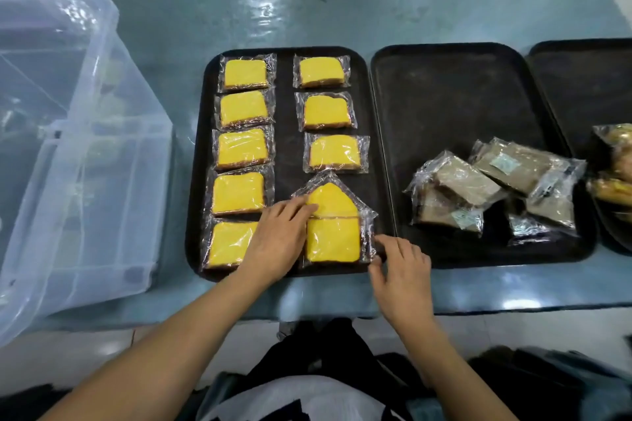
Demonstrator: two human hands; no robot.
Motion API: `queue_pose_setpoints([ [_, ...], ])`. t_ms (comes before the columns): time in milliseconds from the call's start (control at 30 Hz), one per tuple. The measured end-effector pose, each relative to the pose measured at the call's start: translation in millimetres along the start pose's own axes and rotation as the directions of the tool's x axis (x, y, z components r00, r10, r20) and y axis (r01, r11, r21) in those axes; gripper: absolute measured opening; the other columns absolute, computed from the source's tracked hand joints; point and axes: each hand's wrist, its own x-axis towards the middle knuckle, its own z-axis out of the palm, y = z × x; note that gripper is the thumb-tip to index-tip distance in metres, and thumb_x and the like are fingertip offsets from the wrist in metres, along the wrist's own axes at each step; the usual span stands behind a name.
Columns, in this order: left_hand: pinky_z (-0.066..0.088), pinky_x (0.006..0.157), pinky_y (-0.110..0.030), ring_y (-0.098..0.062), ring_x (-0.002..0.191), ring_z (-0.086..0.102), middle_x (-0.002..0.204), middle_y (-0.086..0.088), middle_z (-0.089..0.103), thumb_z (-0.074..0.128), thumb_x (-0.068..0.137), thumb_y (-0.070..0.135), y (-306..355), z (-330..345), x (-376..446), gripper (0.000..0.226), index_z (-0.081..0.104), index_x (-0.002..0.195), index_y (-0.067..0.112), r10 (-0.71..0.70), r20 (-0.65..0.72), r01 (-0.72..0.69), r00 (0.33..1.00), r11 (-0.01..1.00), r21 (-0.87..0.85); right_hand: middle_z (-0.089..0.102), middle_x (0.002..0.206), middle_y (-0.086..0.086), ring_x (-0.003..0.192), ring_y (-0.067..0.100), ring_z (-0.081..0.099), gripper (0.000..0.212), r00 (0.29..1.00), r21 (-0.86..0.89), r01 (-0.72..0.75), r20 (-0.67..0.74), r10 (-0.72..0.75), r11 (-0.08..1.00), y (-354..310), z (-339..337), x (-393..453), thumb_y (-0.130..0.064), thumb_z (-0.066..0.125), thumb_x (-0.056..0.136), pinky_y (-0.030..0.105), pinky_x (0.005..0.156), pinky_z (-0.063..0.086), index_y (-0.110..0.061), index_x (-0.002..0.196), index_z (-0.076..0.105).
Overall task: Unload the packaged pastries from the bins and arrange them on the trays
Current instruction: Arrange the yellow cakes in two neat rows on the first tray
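Glossy blue desk (307, 10): left hand (278, 239) lies flat-fingered on two overlapping yellow pastry packs (333, 225) at the left tray (289, 161)'s 5 o'clock; right hand (400, 270) pinches their film edge. Light, soft, slippery wrap, so lift by the sides.

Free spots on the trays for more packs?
Middle tray: bare far half, behind the brown packs. Right tray: bare far part. Left tray: crowded with yellow cakes, only the strip between columns; both hands work its near right corner.
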Motion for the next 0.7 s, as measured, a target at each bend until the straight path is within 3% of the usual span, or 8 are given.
queue_pose_setpoints([
  [167, 0.044, 0.101, -0.046, -0.032, 0.117, 0.05, 0.142, -0.007, 0.051, 0.061, 0.092, 0.015, 11, 12, -22, 0.046, 0.054, 0.137, 0.021, -0.025, -0.012, 0.024, 1.0, 0.999, -0.043, 0.068, 0.11, -0.003, 0.101, 0.023, 0.058, 0.037, 0.993, 0.001, 0.051, 0.108, -0.051, 0.999, -10, 5, 5, -0.039, 0.051, 0.092, 0.039, 0.092, 0.037, -0.023, 0.122, 0.064],
  [333, 0.045, 0.092, -0.039, -0.024, 0.103, 0.05, 0.124, -0.004, 0.046, 0.062, 0.096, 0.023, 23, 2, -9, 0.059, 0.038, 0.151, 0.021, -0.196, 0.0, 0.191, 0.981, 0.957, -0.216, 0.059, 0.121, -0.01, 0.111, 0.014, 0.059, 0.045, 0.976, 0.409, -0.088, 0.219, -0.005, 0.909, -32, 3, 20, -0.02, 0.068, 0.093, 0.038, 0.098, 0.049, -0.024, 0.137, 0.056],
  [500, 0.043, 0.084, -0.023, -0.016, 0.095, 0.057, 0.11, 0.002, 0.045, 0.067, 0.092, 0.015, 16, -9, 3, 0.024, 0.067, 0.116, 0.015, -0.253, 0.04, 0.247, 0.967, 0.884, -0.396, 0.059, 0.126, -0.008, 0.113, 0.014, 0.056, 0.045, 0.969, 0.415, -0.027, 0.236, -0.078, 0.91, -43, -3, 39, -0.016, 0.059, 0.097, 0.036, 0.1, 0.047, -0.024, 0.141, 0.056],
  [600, 0.041, 0.084, -0.023, -0.011, 0.096, 0.054, 0.108, 0.003, 0.051, 0.069, 0.091, 0.017, 12, -16, -8, 0.015, 0.066, 0.106, 0.019, -0.332, -0.01, 0.283, 0.943, 0.82, -0.497, 0.061, 0.116, -0.007, 0.104, 0.017, 0.056, 0.042, 0.981, 0.365, 0.027, 0.169, -0.094, 0.931, -43, -6, 44, -0.014, 0.058, 0.095, 0.037, 0.094, 0.047, -0.024, 0.136, 0.06],
  [700, 0.046, 0.069, -0.028, -0.015, 0.08, 0.061, 0.099, 0.006, 0.063, 0.069, 0.093, 0.021, 4, -24, -31, 0.01, 0.061, 0.101, 0.02, -0.509, -0.032, 0.393, 0.86, 0.701, -0.595, 0.065, 0.12, -0.002, 0.105, 0.025, 0.056, 0.038, 0.984, 0.166, 0.137, 0.095, -0.154, 0.977, -45, -3, 50, -0.016, 0.054, 0.094, 0.042, 0.09, 0.044, -0.02, 0.13, 0.062],
])
